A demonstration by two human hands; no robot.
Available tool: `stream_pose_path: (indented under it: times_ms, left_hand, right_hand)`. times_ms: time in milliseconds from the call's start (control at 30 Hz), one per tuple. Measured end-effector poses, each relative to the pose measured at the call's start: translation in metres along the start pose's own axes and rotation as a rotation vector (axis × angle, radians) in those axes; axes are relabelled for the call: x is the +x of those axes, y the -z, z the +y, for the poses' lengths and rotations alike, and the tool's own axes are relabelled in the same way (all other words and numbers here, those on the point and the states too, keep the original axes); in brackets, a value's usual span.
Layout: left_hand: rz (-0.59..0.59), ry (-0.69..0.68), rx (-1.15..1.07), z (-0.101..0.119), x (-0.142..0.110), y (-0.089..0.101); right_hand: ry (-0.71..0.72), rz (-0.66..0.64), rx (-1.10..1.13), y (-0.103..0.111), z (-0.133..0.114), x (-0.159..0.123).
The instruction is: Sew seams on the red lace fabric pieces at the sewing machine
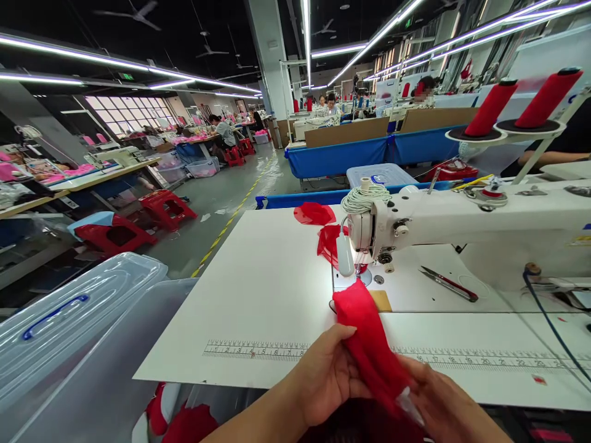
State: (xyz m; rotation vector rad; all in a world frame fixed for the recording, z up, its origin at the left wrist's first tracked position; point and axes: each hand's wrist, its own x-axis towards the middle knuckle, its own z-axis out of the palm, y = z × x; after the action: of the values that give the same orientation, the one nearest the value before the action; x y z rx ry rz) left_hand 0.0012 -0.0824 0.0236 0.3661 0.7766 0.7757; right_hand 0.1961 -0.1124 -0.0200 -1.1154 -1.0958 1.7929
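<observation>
A long piece of red fabric (369,332) lies between my two hands at the front edge of the white table. My left hand (330,372) grips its left side, with the thumb on top and the fingers curled underneath. My right hand (431,394) holds the lower right part, close to a small whitish patch on the cloth; some of its fingers are hidden. The fabric's far end reaches toward the needle area of a white sewing machine (443,215). Behind the needle, sheer red pieces (314,213) rest on the table.
Thread snips (449,284) lie on the machine bed. A printed ruler (253,351) runs along the table's front. Red thread cones (492,109) stand at upper right. A clear plastic bin (115,344) with a lid is at left, red stools (166,208) beyond. Other people sit farther back.
</observation>
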Motion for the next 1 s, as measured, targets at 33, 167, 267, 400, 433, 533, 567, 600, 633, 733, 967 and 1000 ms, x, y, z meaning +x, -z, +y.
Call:
stream_pose_path:
  times_ms: [33,167,267,400,433,533,567,600,633,733,967,1000]
  left_hand:
    - [0.009,0.005,-0.010,0.001,0.001,-0.002]
    - [0.058,0.014,0.036,-0.002,0.007,-0.003]
    - [0.061,0.047,0.189,-0.002,0.008,0.006]
    - [0.144,-0.006,0.584,0.009,0.009,0.019]
    - [0.193,-0.051,0.681,0.013,0.010,0.020]
    - [0.305,-0.162,0.900,0.022,0.014,0.019]
    - [0.313,-0.193,0.960,0.024,0.015,0.018]
    - [0.309,-0.228,1.017,0.025,0.015,0.016]
    - [0.297,-0.274,1.069,0.026,0.015,0.015]
    - [0.215,-0.382,1.070,0.029,0.012,0.012]
    - [0.159,-0.309,1.184,0.028,0.005,0.010]
    - [0.201,-0.355,1.309,0.025,0.005,0.009]
  right_hand:
    - [-0.039,-0.053,0.055,-0.010,-0.008,0.013]
    - [-0.041,-0.032,0.178,-0.029,-0.033,0.053]
    - [-0.034,0.038,0.239,-0.020,-0.042,0.065]
    - [0.005,0.111,0.150,-0.010,-0.043,0.066]
    - [0.030,0.138,0.093,-0.010,-0.041,0.066]
    - [0.098,0.220,-0.089,-0.011,-0.033,0.070]
    - [0.125,0.243,-0.142,-0.011,-0.031,0.071]
    - [0.155,0.264,-0.194,-0.010,-0.029,0.073]
    - [0.184,0.285,-0.254,-0.008,-0.029,0.074]
    - [0.240,0.339,-0.494,0.004,-0.036,0.075]
    - [0.338,0.439,-0.966,0.027,-0.046,0.071]
    - [0.322,0.429,-1.040,0.027,-0.043,0.070]
